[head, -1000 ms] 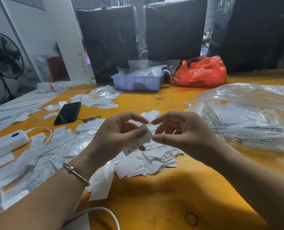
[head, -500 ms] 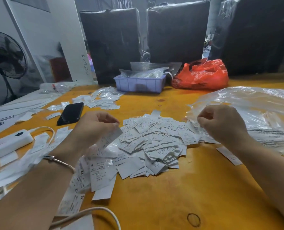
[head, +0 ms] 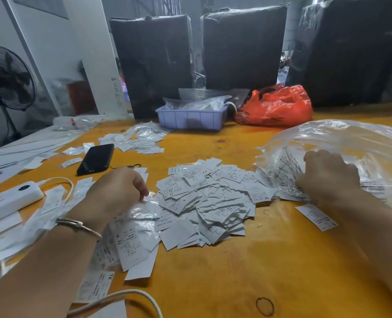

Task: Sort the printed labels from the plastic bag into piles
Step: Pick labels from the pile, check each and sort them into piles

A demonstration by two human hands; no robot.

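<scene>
- The counter is a glossy orange-yellow surface, a bit scuffed, with a dark ring mark near the front edge.
- Dead centre sits the main pile of labels: small white paper rectangles with fine black print, lying flat and overlapping at all angles. You can read S and XL on a few.
- One stray label lies on its own just in front of the right forearm.
- The plastic bag is on the right side of the counter, thin, clear, crinkly and puffed up, with more printed labels showing through it.
- Right hand is at the bag's mouth, fingers curled and bunched into the crumpled plastic. Can't tell whether it's pinching labels or just film, knuckles are in the way.
- Left hand rests on a second, messier heap of labels left of centre, some of them under shiny film. Its fingers are curled down with the tips touching the papers; whether they actually pinch one I can't tell.
- A thin metal bangle is on the left wrist.
- A black phone, a white power strip with cable, a lilac plastic crate and a crumpled red bag sit further back.
</scene>
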